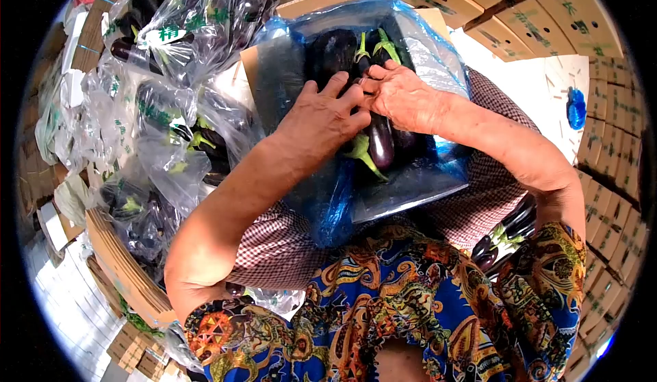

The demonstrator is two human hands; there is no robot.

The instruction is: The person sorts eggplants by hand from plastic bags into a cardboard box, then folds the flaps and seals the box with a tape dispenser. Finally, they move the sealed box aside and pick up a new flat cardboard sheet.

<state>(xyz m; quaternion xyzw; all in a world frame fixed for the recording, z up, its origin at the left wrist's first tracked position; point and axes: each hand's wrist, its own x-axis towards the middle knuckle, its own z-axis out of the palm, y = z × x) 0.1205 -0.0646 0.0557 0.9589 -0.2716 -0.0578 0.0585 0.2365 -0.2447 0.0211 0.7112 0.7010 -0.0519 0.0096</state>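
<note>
In front of me sits a carton (256, 74) lined with a blue plastic bag (428, 46), holding several dark purple eggplants. My left hand (321, 113) reaches in from the left, its fingers bent over an eggplant in the middle. Beside it, my right hand (404, 98) has curled fingers on an eggplant near the green stems (363, 45); the two hands' fingertips almost meet. Just below them lies a glossy eggplant (381, 142) with its green cap (363, 155) toward me. Palms and fingers hide part of what is gripped.
Clear plastic bags of eggplants (198, 29) crowd the left side, near a stack of flat cardboard (126, 265). Printed cartons (527, 29) are piled at the back right and along the right. A blue bundle (576, 108) lies on the floor. More eggplants (496, 245) are by my right leg.
</note>
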